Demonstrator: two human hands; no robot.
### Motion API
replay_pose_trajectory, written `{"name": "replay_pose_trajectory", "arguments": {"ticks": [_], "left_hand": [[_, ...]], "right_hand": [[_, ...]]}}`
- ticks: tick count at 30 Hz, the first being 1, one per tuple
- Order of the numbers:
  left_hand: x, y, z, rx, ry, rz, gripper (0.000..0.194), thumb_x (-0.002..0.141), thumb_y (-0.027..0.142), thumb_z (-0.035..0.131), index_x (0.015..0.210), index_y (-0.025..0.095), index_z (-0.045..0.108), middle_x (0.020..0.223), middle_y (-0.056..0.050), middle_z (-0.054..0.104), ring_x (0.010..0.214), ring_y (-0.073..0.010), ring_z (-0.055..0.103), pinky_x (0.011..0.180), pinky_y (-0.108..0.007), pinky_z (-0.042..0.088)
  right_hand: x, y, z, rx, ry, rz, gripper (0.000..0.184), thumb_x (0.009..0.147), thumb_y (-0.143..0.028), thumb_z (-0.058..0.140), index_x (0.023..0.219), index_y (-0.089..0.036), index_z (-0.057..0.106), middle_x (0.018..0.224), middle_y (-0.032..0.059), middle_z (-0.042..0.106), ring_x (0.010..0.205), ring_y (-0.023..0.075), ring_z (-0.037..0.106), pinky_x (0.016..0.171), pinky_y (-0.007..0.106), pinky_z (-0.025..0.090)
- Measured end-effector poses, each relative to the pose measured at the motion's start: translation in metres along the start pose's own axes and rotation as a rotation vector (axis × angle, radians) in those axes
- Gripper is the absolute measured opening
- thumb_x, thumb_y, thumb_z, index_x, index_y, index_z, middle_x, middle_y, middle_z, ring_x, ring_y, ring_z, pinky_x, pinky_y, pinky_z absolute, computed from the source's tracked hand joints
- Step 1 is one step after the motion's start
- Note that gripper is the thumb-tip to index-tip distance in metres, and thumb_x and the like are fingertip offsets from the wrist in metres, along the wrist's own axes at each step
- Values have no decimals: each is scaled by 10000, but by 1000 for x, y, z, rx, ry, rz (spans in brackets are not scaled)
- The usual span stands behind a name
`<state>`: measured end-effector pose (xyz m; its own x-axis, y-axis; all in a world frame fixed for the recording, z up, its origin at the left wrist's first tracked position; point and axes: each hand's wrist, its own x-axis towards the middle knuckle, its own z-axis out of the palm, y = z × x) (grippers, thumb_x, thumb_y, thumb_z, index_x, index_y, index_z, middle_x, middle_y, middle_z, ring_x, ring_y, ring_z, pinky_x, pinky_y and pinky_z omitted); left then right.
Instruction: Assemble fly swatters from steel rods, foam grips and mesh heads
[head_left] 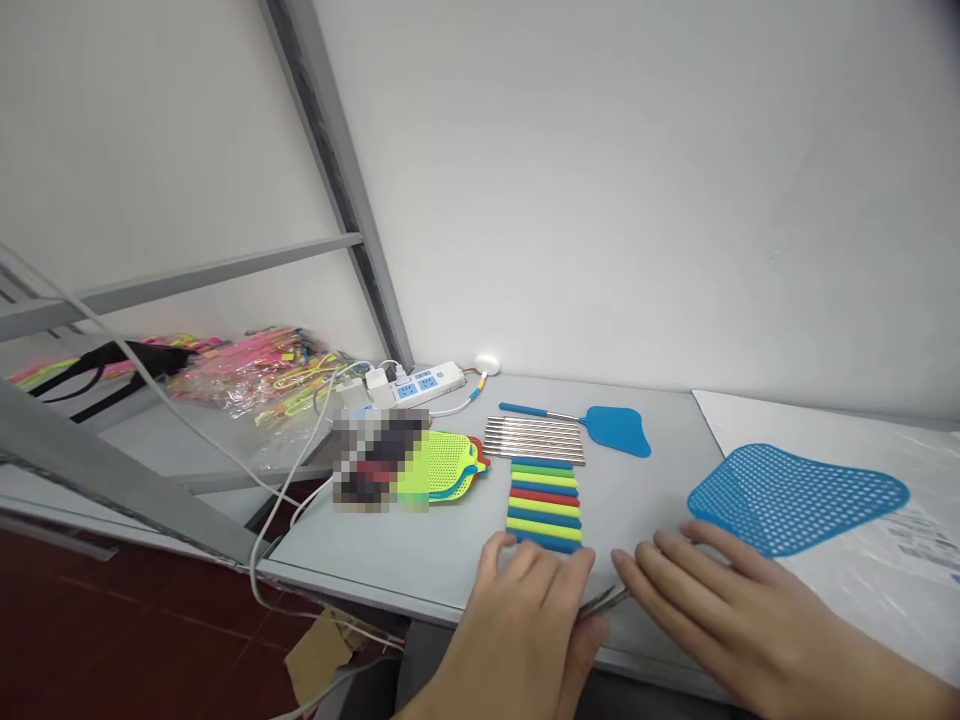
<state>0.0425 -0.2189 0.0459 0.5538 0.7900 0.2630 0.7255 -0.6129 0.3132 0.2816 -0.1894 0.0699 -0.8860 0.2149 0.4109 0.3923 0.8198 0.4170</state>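
Observation:
My left hand (525, 605) is closed at the table's front edge, with a slim metal rod (604, 600) coming out between its thumb and fingers. The rod runs toward my right hand (720, 605), whose fingers are bent over its other end. Just behind my right hand a blue perforated fly swatter head (795, 498) sticks out; its neck is hidden under the fingers. Beyond my left hand lies a row of coloured handle grips (544, 505) in blue, green, yellow and red. Several metal rods (534, 440) lie side by side behind them.
A finished blue fly swatter (616, 430) lies at the back. Stacked swatter heads (450, 468) are at the left, partly under a blurred patch. A power strip (427, 383) with cables (262, 560), bagged colourful goods (255, 370), a metal frame post (345, 190) and white plastic wrapping (919, 590) surround the table.

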Motion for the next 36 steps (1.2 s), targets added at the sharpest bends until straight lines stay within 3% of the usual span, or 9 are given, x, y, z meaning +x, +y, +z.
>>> {"name": "replay_pose_trajectory", "arguments": {"ticks": [4,7,9,13,18,24,31,34,36], "left_hand": [[-18,0,-12,47,-192,-51,158,952,185,418,877,206,556,679,-12,655,588,-214,577,571,-317,342],[-31,-7,-30,49,-126,-105,204,978,178,360,867,212,527,709,-22,644,644,-218,582,579,-299,344],[-36,-13,-41,32,-74,-125,223,995,175,322,891,214,516,754,-26,640,685,-213,577,614,-293,361],[-38,-24,-48,40,-69,-138,240,1017,211,305,871,224,495,741,-16,608,690,-212,551,613,-289,347],[-37,-37,-41,42,-66,-46,246,1030,229,298,880,226,493,732,-2,592,675,-210,534,607,-305,319],[-26,-28,-22,196,-62,73,266,1026,189,334,818,211,497,728,12,600,607,-188,509,670,-343,320],[-14,-5,-12,346,160,110,193,1008,222,416,1075,212,596,751,-11,588,637,-187,495,622,-334,271],[-15,1,-14,319,162,129,164,990,187,450,1021,218,608,724,2,565,613,-171,465,619,-335,252],[-17,4,-14,263,159,136,163,986,161,451,944,212,599,727,8,570,618,-165,462,622,-336,246]], "right_hand": [[12,-20,-24,-68,23,119,457,907,-52,322,1206,-140,656,1120,88,724,1040,273,631,1039,515,263],[-1,-8,-33,-218,18,364,492,896,-68,384,1300,-254,594,1256,87,664,1118,320,615,1084,616,169],[-11,4,-34,-281,19,509,477,896,-97,404,1309,-267,571,1244,125,650,1078,358,627,1060,677,186],[-22,10,-29,-234,15,399,463,891,-51,442,1333,-167,520,1060,144,698,935,317,632,832,491,464],[-19,-14,-25,-219,65,383,421,869,5,509,1285,-49,544,1032,149,713,946,300,592,748,415,475],[-15,-35,-17,-40,91,447,338,929,-43,453,1234,-47,599,1065,144,710,1017,297,577,800,428,476],[-18,-43,-24,248,224,581,319,888,-15,505,1125,-169,652,939,85,721,821,200,617,718,343,501],[-9,-43,-32,527,295,713,148,866,-114,625,958,-220,672,770,28,688,678,163,613,594,282,491],[-5,-42,-34,678,301,901,61,850,-231,682,798,-228,651,680,0,642,607,153,594,535,264,477]]}}
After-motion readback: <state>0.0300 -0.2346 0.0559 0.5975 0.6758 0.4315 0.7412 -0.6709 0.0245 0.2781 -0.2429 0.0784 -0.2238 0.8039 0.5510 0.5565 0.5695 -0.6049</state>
